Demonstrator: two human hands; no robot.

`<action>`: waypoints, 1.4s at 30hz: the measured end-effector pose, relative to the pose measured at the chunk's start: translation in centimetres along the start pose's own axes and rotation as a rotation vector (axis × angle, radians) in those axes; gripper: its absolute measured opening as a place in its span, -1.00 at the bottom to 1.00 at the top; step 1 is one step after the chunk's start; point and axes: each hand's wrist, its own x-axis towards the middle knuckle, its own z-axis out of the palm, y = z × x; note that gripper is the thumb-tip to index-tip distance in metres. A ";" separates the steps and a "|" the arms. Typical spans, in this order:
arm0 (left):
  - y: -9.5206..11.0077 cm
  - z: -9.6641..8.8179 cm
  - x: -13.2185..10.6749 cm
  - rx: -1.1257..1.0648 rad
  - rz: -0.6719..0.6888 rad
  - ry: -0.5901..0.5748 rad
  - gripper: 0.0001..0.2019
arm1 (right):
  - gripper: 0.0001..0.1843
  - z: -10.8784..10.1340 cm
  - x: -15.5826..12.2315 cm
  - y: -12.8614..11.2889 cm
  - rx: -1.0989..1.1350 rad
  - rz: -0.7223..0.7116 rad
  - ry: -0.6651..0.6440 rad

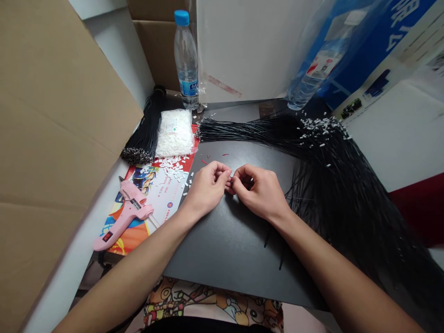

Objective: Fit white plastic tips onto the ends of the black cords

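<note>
My left hand (pixel 210 188) and my right hand (pixel 258 189) meet over the middle of the dark grey table (pixel 208 254). Both are closed in a pinch, fingertips almost touching. A tiny dark bit shows between them, too small and covered to name. Ends of black wire (pixel 280 262) stick out below my right wrist. Right of that hand spreads a big heap of black wires (pixel 347 194), many with small white connector housings (pixel 322 127). Beyond my hands a bundle of black wires (pixel 243 131) lies crosswise, bare metal terminals at its left end.
At left lie a pink glue gun (pixel 126 210), loose white housings (pixel 171 166), a bag of white housings (pixel 174 134) and another wire bundle (pixel 145 129). Water bottles (pixel 187 64) stand behind. A cardboard sheet (pixel 58 115) walls the left side; red scraps (pixel 225 154) lie beyond my hands.
</note>
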 end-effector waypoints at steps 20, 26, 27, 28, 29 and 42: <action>-0.3 -0.2 0.3 -0.155 -0.017 -0.092 -0.93 | -0.87 0.2 0.1 0.4 0.001 -0.086 0.122; -0.1 -0.5 0.1 -0.052 0.011 -0.166 -0.88 | -0.86 -0.4 0.2 0.7 0.036 -0.136 0.132; 0.0 -0.6 0.1 -0.055 0.014 -0.167 -0.89 | -0.87 -0.4 0.2 0.8 0.037 -0.144 0.131; 0.0 -0.7 0.0 -0.067 0.013 -0.167 -0.89 | -0.88 -0.4 0.3 0.8 0.038 -0.154 0.129; 0.0 -0.7 0.0 -0.083 0.011 -0.164 -0.88 | -0.89 -0.3 0.3 0.8 0.040 -0.161 0.128; 0.1 -0.7 -0.3 -0.144 0.051 -0.116 -0.85 | -0.86 0.4 0.0 0.2 0.090 -0.093 0.151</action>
